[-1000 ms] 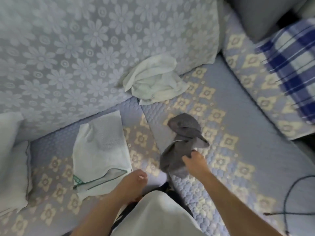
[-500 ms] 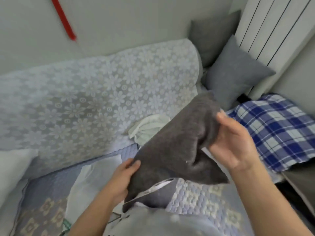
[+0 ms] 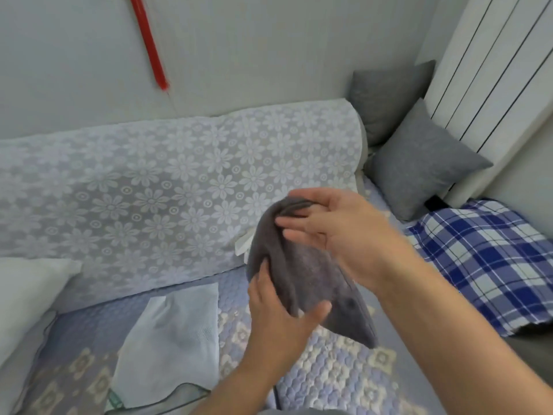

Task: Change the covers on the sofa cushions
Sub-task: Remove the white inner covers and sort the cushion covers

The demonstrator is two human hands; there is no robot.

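Head view looks down over a sofa, with both bare hands raised at centre frame around a dark grey cushion cover (image 3: 311,283). That cover is bunched and held in the air above the seat, its lower corner hanging to a point toward the lower right of centre. Left hand (image 3: 281,316) grasps the cover's lower part, thumb curled over the front of the cloth and the fingers behind it. Right hand (image 3: 338,226) grips the upper bunched edge, thumb on top and fingers wrapped over the fold.

Below the hands the sofa seat (image 3: 344,372) wears a quilted lilac cover with pale flower squares. On it, lower left of centre, lies a flat white mesh cover (image 3: 176,330) with a dark edge near the bottom of the frame. The backrest, across the middle left, is draped in a white daisy-pattern lace throw (image 3: 149,199). A scrap of white cloth (image 3: 244,242) peeks out just left of the grey cover, against the lace. At the far left edge sits a white cushion (image 3: 27,295).

In the upper right corner two grey cushions (image 3: 419,163) lean beside a white radiator (image 3: 493,70). A blue and white checked cloth (image 3: 490,265) covers the right end of the seat. A red strip (image 3: 149,43) hangs on the wall at upper left.
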